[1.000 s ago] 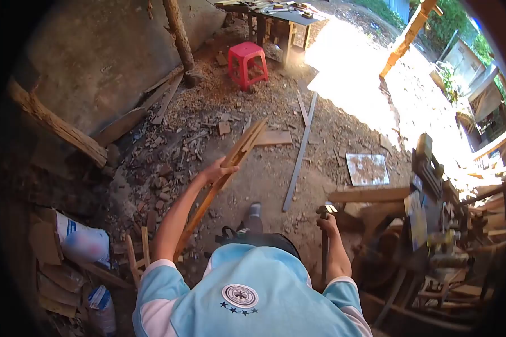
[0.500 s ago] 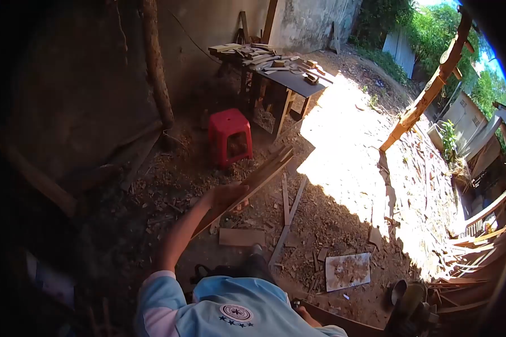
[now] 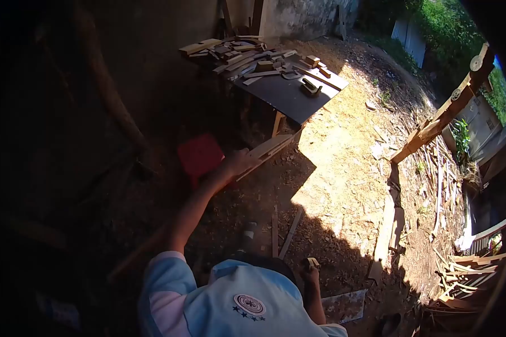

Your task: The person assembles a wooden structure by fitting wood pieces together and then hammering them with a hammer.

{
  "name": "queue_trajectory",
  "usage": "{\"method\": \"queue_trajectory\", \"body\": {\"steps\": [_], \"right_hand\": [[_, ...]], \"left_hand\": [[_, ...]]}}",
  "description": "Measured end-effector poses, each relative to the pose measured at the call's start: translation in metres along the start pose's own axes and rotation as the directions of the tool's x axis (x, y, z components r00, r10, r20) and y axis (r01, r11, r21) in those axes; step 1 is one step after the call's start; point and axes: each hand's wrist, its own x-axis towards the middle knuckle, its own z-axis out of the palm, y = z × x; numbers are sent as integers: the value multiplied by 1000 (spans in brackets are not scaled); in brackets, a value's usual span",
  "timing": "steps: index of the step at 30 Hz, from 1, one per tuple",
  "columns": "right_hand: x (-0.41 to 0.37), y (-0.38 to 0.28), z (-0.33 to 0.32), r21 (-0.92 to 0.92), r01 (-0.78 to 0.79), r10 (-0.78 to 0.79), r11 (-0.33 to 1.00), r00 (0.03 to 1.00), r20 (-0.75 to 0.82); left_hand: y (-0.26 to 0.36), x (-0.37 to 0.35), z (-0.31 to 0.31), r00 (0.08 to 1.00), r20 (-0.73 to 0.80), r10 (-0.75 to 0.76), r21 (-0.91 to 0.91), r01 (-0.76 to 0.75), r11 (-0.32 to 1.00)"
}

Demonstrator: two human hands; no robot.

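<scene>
Left hand (image 3: 237,164) is noted closed around a bundle of long pale wooden slats (image 3: 272,146), pointed toward 1 o'clock, beside a red plastic stool (image 3: 199,154). Right hand (image 3: 312,276), low at 5 o'clock, is clenched on a short pale-headed tool (image 3: 311,262)

A dark tabletop (image 3: 289,95) stands in an open yard, its far half heaped with wood offcuts (image 3: 242,56). Behind it rises a stained plaster wall (image 3: 303,19). Left of it everything lies in deep shadow, with a red stool (image 3: 199,154) near its legs. Right of the tabletop the dirt floor (image 3: 348,135) blazes in hard sun, strewn with chips. Farther right a timber post (image 3: 444,115) leans, with greenery (image 3: 433,25) beyond it.
</scene>
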Motion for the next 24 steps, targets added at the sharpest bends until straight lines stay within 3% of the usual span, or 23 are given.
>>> {"method": "queue_trajectory", "body": {"steps": [2,3,5,6,9,10,13,14,15,16,17,18,19,20,22,23,24], "right_hand": [[50,-45,-6,11,39,-38,999,996,-76],[63,-90,-13,-14,-22,21,1000,996,-86],[146,-78,-8,-28,381,-375,924,892,-252],[171,-91,-22,-38,280,-282,959,951,-125],[222,-144,-62,-10,154,-154,988,985,-78],[240,-167,-74,155,215,-202,964,975,-94],[306,-241,-113,-21,585,-582,811,801,-143],[333,-249,-126,22,656,-651,755,753,-91],[360,-265,-135,-48,719,-719,693,684,-121],[390,-266,-139,22,613,-607,790,787,-112],[420,-271,-144,45,567,-562,822,822,-93],[450,-277,-150,65,519,-514,853,855,-73],[482,-309,-158,48,563,-560,825,826,-63],[494,-333,-163,110,502,-501,858,864,-41],[510,-396,-172,227,365,-376,903,927,5],[513,-426,-177,452,137,-190,882,979,75],[518,-450,-181,421,207,-267,883,960,87]], "left_hand": [[0,63,-2,999,32,35,107,-38,993],[-3,95,1,997,54,51,158,-59,986],[-2,166,0,995,-9,102,273,-96,957],[-1,191,4,993,-30,112,322,-97,942],[2,284,-6,993,79,84,277,-103,955],[7,311,-8,993,45,106,263,-114,958],[20,388,-2,993,36,111,284,-116,952],[22,413,2,990,67,120,288,-135,948],[25,437,1,988,95,124,292,-147,945],[21,447,14,985,131,115,289,-149,946],[14,455,32,982,165,93,324,-142,935],[13,469,40,980,184,76,365,-140,920],[16,495,36,980,184,72,417,-144,898],[4,507,47,979,161,124,457,-185,870],[3,516,53,973,212,88,462,-179,869],[6,525,59,972,219,82,453,-176,874],[0,530,65,975,174,139,444,-203,873]]}}
